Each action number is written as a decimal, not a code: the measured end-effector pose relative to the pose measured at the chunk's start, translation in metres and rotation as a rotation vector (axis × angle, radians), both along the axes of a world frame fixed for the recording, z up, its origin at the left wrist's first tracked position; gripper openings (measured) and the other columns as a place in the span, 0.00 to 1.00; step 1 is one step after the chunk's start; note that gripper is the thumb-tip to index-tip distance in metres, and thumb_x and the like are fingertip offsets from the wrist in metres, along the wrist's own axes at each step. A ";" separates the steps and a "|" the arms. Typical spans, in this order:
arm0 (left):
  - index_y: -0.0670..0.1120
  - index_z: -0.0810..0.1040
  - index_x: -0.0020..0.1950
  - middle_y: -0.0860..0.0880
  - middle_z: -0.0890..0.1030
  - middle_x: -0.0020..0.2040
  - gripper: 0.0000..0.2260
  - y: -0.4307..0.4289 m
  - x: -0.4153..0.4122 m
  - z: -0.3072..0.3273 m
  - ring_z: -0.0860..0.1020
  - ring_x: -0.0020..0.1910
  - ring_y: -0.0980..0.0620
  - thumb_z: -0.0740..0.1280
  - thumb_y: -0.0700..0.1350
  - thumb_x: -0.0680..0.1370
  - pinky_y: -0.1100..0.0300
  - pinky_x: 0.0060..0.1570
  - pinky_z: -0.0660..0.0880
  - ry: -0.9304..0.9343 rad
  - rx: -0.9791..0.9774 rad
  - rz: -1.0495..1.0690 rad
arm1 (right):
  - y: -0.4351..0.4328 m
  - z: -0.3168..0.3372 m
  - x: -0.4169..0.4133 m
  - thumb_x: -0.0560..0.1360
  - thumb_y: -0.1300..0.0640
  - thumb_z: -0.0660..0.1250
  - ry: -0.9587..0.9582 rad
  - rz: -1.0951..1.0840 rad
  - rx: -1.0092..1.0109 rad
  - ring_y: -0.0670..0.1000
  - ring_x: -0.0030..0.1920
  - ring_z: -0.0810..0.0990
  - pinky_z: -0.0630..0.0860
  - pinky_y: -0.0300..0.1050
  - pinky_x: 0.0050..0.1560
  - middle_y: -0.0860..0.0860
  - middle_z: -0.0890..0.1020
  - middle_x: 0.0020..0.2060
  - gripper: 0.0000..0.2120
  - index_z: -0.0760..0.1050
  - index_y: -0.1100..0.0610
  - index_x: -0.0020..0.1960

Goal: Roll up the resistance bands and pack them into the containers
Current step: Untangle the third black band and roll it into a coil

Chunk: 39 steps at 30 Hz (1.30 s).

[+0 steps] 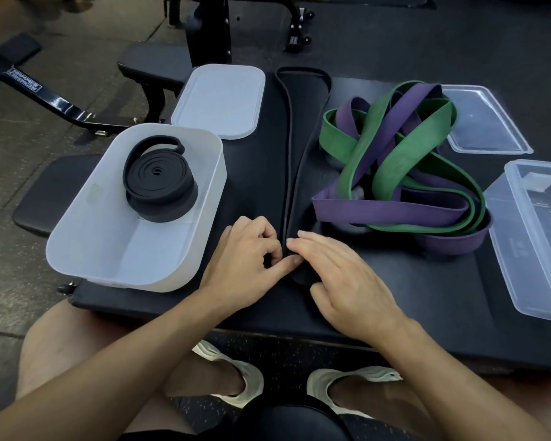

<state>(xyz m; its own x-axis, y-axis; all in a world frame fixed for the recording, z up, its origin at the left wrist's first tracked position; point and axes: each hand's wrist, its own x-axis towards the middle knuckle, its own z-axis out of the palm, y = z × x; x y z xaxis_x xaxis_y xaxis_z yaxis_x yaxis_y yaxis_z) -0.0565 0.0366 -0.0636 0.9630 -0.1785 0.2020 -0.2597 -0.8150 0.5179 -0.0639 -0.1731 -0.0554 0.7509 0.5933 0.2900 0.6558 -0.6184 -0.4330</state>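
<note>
Starting the roll of a resistance band. The flat black band (289, 154) lies lengthwise on the counter (395, 281), its far loop near the white lid (218, 100) and its near end under both hands. The left hand (248, 249) has its fingers curled and appears to pinch the band's near end, its index finger reaching across the fold. The right hand (341, 275) lies nearly flat, its straight fingers resting on the same end and gripping nothing. A rolled black band (158, 178) already sits in the white container (77, 224), its outer tail sprung loose from the coil. The green band (395, 173) and purple band (379, 211) lie tangled together just beside the right hand. A clear container (528, 249) and a clear lid (487, 122) wait at the right edge. Likely faults: the first turn, if started loose or askew, would probably telescope into a cone as the roll grows. The band's two layers are spread apart at the far end and may feed in unevenly and buckle. The rubber's springiness could unwind the coil if either hand lets go. A roll drifting rightward could catch the tangled bands.
</note>
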 end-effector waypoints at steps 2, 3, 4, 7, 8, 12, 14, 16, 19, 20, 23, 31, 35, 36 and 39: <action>0.53 0.76 0.32 0.59 0.71 0.42 0.22 0.000 0.000 0.000 0.68 0.46 0.57 0.63 0.69 0.76 0.59 0.48 0.64 -0.001 -0.003 0.007 | 0.001 0.001 -0.002 0.68 0.59 0.65 -0.055 -0.052 -0.004 0.52 0.74 0.71 0.66 0.52 0.75 0.52 0.76 0.71 0.32 0.74 0.59 0.72; 0.53 0.77 0.32 0.59 0.71 0.42 0.23 0.000 0.000 0.000 0.68 0.46 0.57 0.63 0.69 0.76 0.59 0.49 0.64 0.004 -0.001 0.010 | 0.001 0.003 -0.003 0.69 0.54 0.69 -0.091 -0.114 -0.009 0.53 0.71 0.73 0.69 0.54 0.72 0.52 0.77 0.70 0.30 0.76 0.58 0.70; 0.53 0.77 0.32 0.59 0.71 0.42 0.23 0.000 0.001 -0.001 0.68 0.46 0.57 0.63 0.70 0.75 0.59 0.49 0.65 0.011 0.000 0.013 | 0.001 0.003 -0.005 0.69 0.46 0.72 -0.122 -0.191 -0.025 0.54 0.68 0.75 0.71 0.54 0.67 0.52 0.77 0.67 0.31 0.77 0.58 0.69; 0.53 0.77 0.32 0.58 0.72 0.42 0.23 0.000 0.000 0.000 0.69 0.47 0.56 0.63 0.70 0.75 0.58 0.50 0.67 0.033 -0.001 0.016 | 0.004 0.001 -0.004 0.67 0.27 0.71 -0.119 -0.382 -0.157 0.55 0.57 0.75 0.72 0.51 0.57 0.51 0.77 0.56 0.39 0.78 0.56 0.64; 0.53 0.77 0.32 0.58 0.72 0.42 0.23 0.000 0.000 0.000 0.69 0.47 0.56 0.63 0.70 0.75 0.58 0.50 0.67 0.035 -0.003 0.016 | 0.005 -0.001 -0.003 0.67 0.27 0.70 -0.112 -0.396 -0.181 0.55 0.55 0.75 0.71 0.51 0.54 0.50 0.77 0.54 0.38 0.78 0.56 0.63; 0.53 0.75 0.32 0.59 0.71 0.42 0.22 0.000 -0.001 0.001 0.68 0.46 0.57 0.63 0.68 0.77 0.59 0.50 0.65 0.023 0.017 0.021 | 0.005 -0.004 -0.001 0.69 0.36 0.72 -0.135 -0.339 -0.125 0.54 0.52 0.75 0.73 0.50 0.54 0.50 0.77 0.53 0.33 0.79 0.58 0.64; 0.55 0.72 0.34 0.59 0.71 0.43 0.19 -0.001 0.000 0.002 0.68 0.46 0.56 0.63 0.65 0.79 0.57 0.50 0.67 0.005 0.035 0.018 | 0.005 -0.004 -0.002 0.69 0.39 0.71 -0.125 -0.311 -0.109 0.54 0.54 0.76 0.74 0.51 0.56 0.50 0.78 0.56 0.33 0.78 0.58 0.67; 0.55 0.74 0.35 0.59 0.71 0.43 0.18 -0.001 0.000 0.002 0.67 0.46 0.56 0.63 0.63 0.80 0.58 0.49 0.67 -0.001 0.037 0.022 | 0.004 -0.001 -0.003 0.67 0.42 0.70 -0.104 -0.278 -0.094 0.54 0.56 0.76 0.74 0.51 0.58 0.50 0.78 0.59 0.34 0.76 0.58 0.69; 0.50 0.80 0.37 0.58 0.72 0.45 0.20 -0.001 0.000 0.000 0.67 0.46 0.56 0.63 0.62 0.81 0.58 0.48 0.68 -0.007 0.030 0.038 | 0.003 0.003 -0.003 0.66 0.47 0.69 -0.062 -0.210 -0.058 0.54 0.62 0.75 0.74 0.52 0.63 0.50 0.78 0.62 0.34 0.75 0.57 0.70; 0.50 0.81 0.38 0.59 0.72 0.45 0.20 -0.001 0.000 0.000 0.66 0.46 0.57 0.62 0.62 0.81 0.58 0.49 0.68 -0.008 0.034 0.039 | 0.003 0.004 -0.002 0.66 0.50 0.68 -0.045 -0.177 -0.052 0.54 0.64 0.74 0.73 0.52 0.64 0.50 0.77 0.63 0.33 0.74 0.58 0.70; 0.50 0.80 0.38 0.59 0.72 0.45 0.19 -0.001 0.000 0.000 0.66 0.46 0.56 0.63 0.61 0.81 0.59 0.48 0.67 -0.021 0.053 0.037 | 0.002 0.002 0.000 0.66 0.57 0.64 -0.003 -0.081 -0.039 0.53 0.70 0.72 0.71 0.52 0.70 0.50 0.76 0.67 0.31 0.73 0.58 0.70; 0.51 0.75 0.33 0.58 0.71 0.44 0.20 0.001 0.001 0.001 0.67 0.46 0.55 0.65 0.63 0.79 0.58 0.47 0.66 -0.012 0.041 0.030 | 0.001 0.003 -0.003 0.67 0.57 0.68 -0.128 -0.135 0.008 0.54 0.71 0.73 0.70 0.54 0.70 0.52 0.76 0.70 0.27 0.77 0.58 0.66; 0.51 0.76 0.34 0.58 0.71 0.44 0.21 -0.001 0.000 0.002 0.67 0.47 0.56 0.65 0.65 0.78 0.58 0.49 0.68 0.012 0.031 0.039 | 0.004 0.002 -0.004 0.68 0.27 0.70 -0.154 -0.419 -0.142 0.56 0.55 0.75 0.72 0.53 0.55 0.52 0.77 0.55 0.39 0.78 0.56 0.65; 0.51 0.76 0.34 0.58 0.71 0.44 0.21 -0.001 0.000 0.002 0.67 0.47 0.56 0.65 0.65 0.78 0.58 0.49 0.68 0.015 0.029 0.043 | 0.005 0.000 -0.003 0.67 0.24 0.68 -0.129 -0.444 -0.186 0.56 0.54 0.75 0.72 0.52 0.53 0.52 0.76 0.53 0.42 0.77 0.56 0.66; 0.51 0.76 0.34 0.58 0.71 0.44 0.21 0.000 0.000 0.001 0.67 0.47 0.56 0.64 0.64 0.79 0.59 0.50 0.67 0.009 0.036 0.037 | 0.005 -0.004 -0.001 0.68 0.25 0.68 -0.098 -0.424 -0.189 0.55 0.54 0.74 0.74 0.53 0.54 0.52 0.75 0.53 0.42 0.75 0.56 0.67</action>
<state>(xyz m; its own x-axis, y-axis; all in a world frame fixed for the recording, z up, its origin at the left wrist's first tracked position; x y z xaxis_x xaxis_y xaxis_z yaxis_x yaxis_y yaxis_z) -0.0564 0.0365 -0.0627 0.9709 -0.1495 0.1869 -0.2241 -0.8423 0.4903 -0.0645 -0.1679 -0.0593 0.9128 0.2894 0.2881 0.3604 -0.9026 -0.2354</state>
